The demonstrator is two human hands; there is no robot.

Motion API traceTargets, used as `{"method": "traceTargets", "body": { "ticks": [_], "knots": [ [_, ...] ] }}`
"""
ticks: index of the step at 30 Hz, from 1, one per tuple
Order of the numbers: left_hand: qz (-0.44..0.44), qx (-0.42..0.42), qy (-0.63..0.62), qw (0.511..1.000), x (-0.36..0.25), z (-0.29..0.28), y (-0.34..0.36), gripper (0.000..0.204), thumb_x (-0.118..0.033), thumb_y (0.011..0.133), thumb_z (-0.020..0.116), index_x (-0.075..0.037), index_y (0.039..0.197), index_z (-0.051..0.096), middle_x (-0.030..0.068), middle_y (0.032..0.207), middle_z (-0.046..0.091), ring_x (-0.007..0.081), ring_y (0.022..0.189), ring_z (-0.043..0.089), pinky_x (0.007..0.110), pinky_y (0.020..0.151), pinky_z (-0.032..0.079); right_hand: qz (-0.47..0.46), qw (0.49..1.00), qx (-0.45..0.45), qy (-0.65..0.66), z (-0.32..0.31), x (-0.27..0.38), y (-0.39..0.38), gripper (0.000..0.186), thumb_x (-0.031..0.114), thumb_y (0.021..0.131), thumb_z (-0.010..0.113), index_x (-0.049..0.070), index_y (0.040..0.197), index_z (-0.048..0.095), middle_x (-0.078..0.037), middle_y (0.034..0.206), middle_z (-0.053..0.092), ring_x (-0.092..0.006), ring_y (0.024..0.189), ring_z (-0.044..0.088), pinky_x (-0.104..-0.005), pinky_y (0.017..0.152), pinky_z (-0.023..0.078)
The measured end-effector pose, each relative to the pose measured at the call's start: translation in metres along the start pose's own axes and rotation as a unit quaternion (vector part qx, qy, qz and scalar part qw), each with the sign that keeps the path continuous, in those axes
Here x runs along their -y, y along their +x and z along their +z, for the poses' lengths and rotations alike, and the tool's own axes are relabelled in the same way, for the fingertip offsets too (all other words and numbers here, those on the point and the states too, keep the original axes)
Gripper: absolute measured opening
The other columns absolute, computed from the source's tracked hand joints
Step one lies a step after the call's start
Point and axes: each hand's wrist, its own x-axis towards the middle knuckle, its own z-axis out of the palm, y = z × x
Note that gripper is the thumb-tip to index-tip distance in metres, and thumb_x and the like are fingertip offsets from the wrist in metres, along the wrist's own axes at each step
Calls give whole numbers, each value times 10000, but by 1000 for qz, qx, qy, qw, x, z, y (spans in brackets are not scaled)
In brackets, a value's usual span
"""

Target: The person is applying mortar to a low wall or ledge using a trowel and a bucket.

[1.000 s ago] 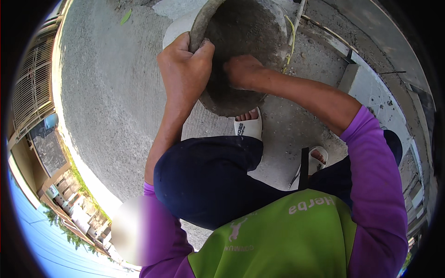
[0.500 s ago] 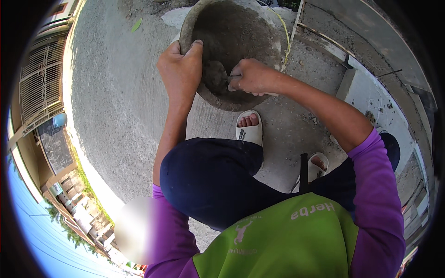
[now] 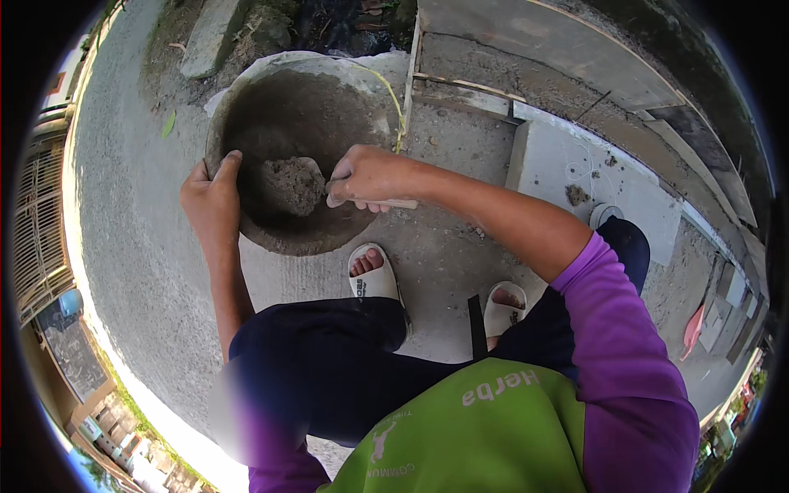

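A round, cement-stained bucket stands on the concrete ground ahead of me, a yellow cord hanging along its right side. My left hand is closed on the bucket's left rim, thumb over the edge. My right hand grips a trowel by its pale handle, over the right part of the bucket. The trowel's blade carries a lump of grey cement mix inside the bucket. My sandalled feet are just below the bucket.
A pale concrete slab with crumbs and string lies at the right, beside wooden boards. A long stone and a dark ditch are at the top. A pink item lies far right; a barred gate is far left.
The bucket and both hands have shifted left in the view, which takes in more on the right. My right hand has come up from deep in the bucket, revealing the trowel with mix on it.
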Motion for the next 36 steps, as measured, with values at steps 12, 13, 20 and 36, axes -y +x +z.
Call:
{"method": "traceTargets", "body": {
  "ticks": [12, 13, 20, 36],
  "knots": [
    [-46, 81, -48, 994, 9, -16, 38, 247, -171, 872, 735, 57, 965, 729, 53, 847, 711, 113, 757, 615, 289, 716, 496, 49, 935, -323, -134, -138, 2, -157, 356, 354, 886, 741, 0, 925, 746, -77, 737, 671, -162, 620, 660, -324, 586, 535],
    [-48, 89, -51, 994, 14, -22, 43, 244, -164, 876, 732, 53, 988, 732, 58, 878, 720, 117, 780, 628, 289, 737, 502, 48, 935, -324, -135, -155, -13, -162, 356, 354, 886, 741, 0, 925, 746, -77, 737, 671, -162, 620, 660, -324, 586, 535],
    [-69, 115, -90, 987, 44, -29, 63, 271, -182, 885, 742, 37, 1046, 737, 55, 928, 718, 128, 818, 627, 275, 788, 489, 93, 631, -470, -611, -214, -120, -138, 288, 246, 889, 602, 35, 1049, 715, -221, 899, 722, -370, 915, 725, -489, 798, 577],
    [-28, 131, -36, 990, 27, -28, 66, 253, -195, 858, 754, 53, 904, 729, 66, 806, 708, 130, 684, 621, 281, 641, 497, -123, 757, -298, -568, -8, 31, 36, 173, 121, 839, 623, 20, 903, 748, -217, 909, 742, -355, 877, 742, -470, 747, 595]
  ]
}}
